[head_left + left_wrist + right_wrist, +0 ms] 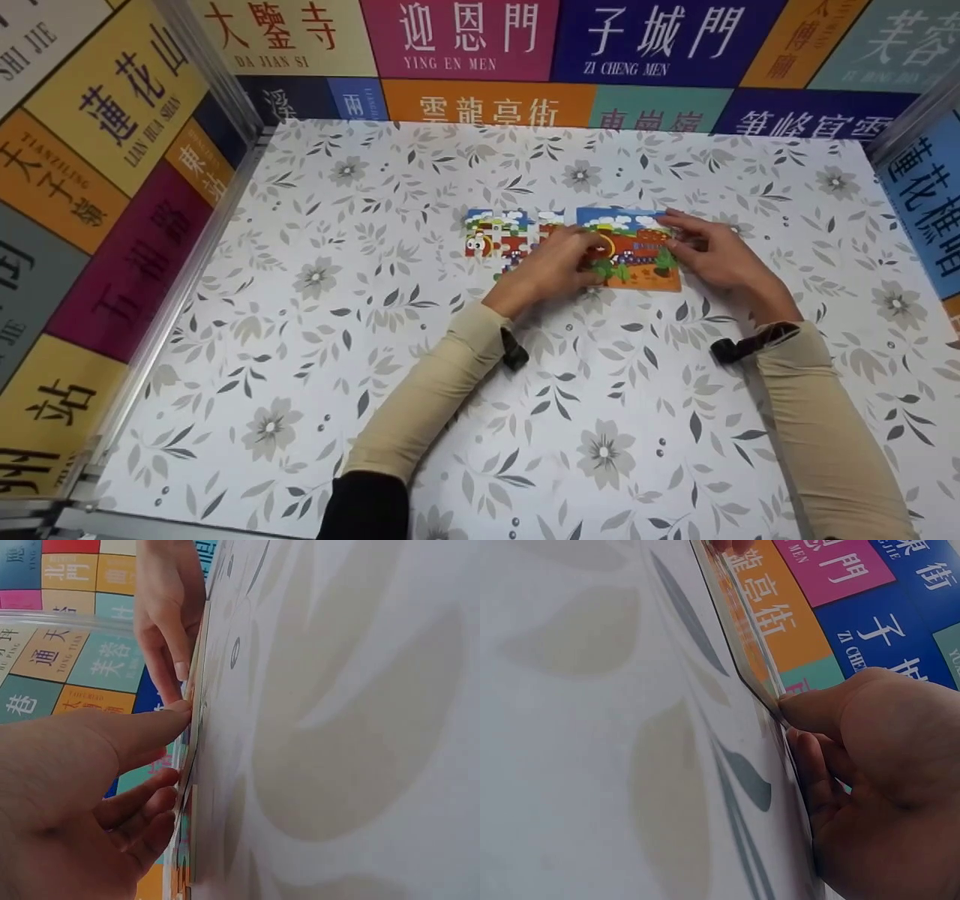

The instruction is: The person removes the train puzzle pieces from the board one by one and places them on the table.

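A jigsaw puzzle (637,255) with a red train, blue sky and orange ground lies on the table, between both hands. My left hand (551,262) holds its left end, thumb near the lower left corner and the other fingers bent over the picture. My right hand (716,251) grips the right edge with thumb and index finger near the upper corner. In the right wrist view, the thumb of the right hand (885,765) meets the board's rim. Left of these, several loose puzzle pieces (480,234) lie in a group, one with a cartoon face, partly hidden behind the left hand.
A white tablecloth (300,360) with grey flowers and leaves covers the table. Coloured panels (469,37) with large characters stand along the back and both sides. Dark straps (739,349) circle the wrists over beige sleeves.
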A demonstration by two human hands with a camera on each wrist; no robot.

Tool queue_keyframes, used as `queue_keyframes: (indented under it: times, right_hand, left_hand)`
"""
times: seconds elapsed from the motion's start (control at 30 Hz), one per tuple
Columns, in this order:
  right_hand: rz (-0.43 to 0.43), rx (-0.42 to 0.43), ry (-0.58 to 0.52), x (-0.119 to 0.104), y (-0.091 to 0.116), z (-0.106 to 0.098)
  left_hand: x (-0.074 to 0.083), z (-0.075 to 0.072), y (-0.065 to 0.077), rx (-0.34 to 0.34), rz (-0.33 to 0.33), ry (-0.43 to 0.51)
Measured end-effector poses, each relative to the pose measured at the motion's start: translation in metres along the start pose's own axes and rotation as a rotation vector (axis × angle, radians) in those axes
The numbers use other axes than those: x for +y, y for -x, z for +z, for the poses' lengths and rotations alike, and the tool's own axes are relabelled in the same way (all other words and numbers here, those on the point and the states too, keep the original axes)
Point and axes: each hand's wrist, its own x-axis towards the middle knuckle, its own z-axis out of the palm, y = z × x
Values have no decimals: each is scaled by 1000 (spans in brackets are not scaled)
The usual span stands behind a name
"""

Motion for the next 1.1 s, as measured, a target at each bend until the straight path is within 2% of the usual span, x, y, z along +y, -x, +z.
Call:
queue_keyframes:
  times: [0.13,0.47,0.8,1.1]
  right_hand:
    - [-8,1,12,1,1,0]
    - [-24,16,21,0,1,0]
    - [-14,17,2,1,2,1]
    - [-14,22,-3,-1,1,2]
  left_hand:
    - [3,0,1,-22,-53,-63]
    - [4,1,0,0,-70,-25]
    - [3,0,-1,-9,-36,-28]
    - [3,-4,3,10,4,-142]
